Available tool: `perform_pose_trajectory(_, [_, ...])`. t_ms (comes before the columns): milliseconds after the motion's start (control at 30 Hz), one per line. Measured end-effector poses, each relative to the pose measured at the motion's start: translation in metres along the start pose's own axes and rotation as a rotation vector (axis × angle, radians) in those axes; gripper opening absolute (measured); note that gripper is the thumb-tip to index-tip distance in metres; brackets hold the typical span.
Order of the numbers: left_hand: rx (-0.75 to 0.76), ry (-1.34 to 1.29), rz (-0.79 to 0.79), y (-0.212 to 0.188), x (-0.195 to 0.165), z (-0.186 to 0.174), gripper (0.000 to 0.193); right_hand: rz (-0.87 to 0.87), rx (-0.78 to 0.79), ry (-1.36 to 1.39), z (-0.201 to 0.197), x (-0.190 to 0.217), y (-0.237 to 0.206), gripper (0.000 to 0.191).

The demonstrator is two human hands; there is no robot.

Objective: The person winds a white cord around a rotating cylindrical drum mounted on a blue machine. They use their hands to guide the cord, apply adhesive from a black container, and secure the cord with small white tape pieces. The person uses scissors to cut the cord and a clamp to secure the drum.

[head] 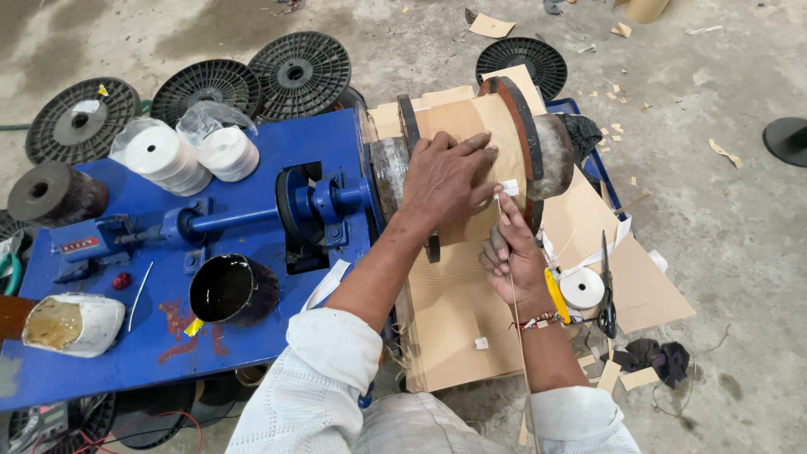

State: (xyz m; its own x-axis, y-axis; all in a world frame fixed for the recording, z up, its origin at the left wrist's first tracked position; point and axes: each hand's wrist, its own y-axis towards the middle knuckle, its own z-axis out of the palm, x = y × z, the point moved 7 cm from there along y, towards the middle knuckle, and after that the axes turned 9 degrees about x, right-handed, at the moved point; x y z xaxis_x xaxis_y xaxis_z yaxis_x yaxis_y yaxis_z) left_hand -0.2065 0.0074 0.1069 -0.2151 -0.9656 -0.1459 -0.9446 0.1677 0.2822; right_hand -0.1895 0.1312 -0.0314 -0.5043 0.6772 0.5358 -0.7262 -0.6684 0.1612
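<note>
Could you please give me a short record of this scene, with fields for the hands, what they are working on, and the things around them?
left hand: flat on the brown paper wrapped round the drum
right hand: pinching a thin white tape against the paper
drum: between dark flanges, on a blue machine
nearby: scissors, white tape roll, black cup, black spools

Tape roll [582,287] right of spool [471,160]; scissors [606,290] beside roll.
</note>
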Motion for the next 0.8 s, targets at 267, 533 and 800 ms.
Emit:
perform_pose_trajectory(267, [0.049, -0.047, -0.132, 0.030, -0.008, 0.006, 0.055, 0.175, -0.237, -0.097, -0.036, 0.021, -0.020, 0.040])
perform_pose_trajectory(533, [0.004, -0.052, -0.123, 0.058, 0.006, 0.023, 0.048, -0.216, -0.483, -1.446, -0.040, 0.027, -0.026, 0.028])
perform_pose_trajectory(800, [-0.038, 0.065, 0.208, 0.044, 0.006, 0.018, 0.036, -0.373, -0.435, -1.632, -0.031, 0.023, -0.020, 0.032])
